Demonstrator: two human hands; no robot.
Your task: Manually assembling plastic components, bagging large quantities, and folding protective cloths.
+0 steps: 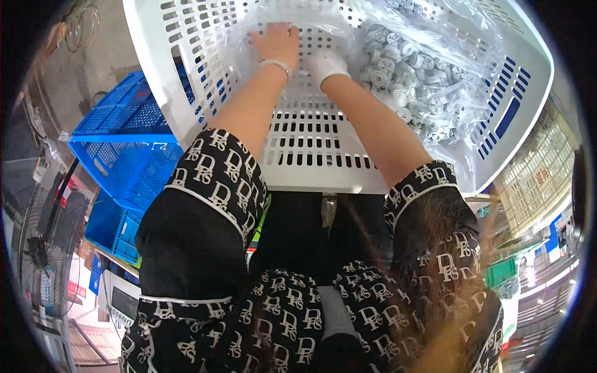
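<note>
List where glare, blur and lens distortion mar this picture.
Head view: glare streaks the clear plastic, and the white-covered right hand nearly blends in. Head view, lower right: hair-like strands blur over the sleeve. Head view, edges: the white basket bows, corners go black.

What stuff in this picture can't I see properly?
In the head view:
Fingers of the right hand: hidden by a white glove.
Far rim of the white basket: cut off by the top edge.
How many grey parts: pieces overlap, partly under shiny clear plastic.
</note>
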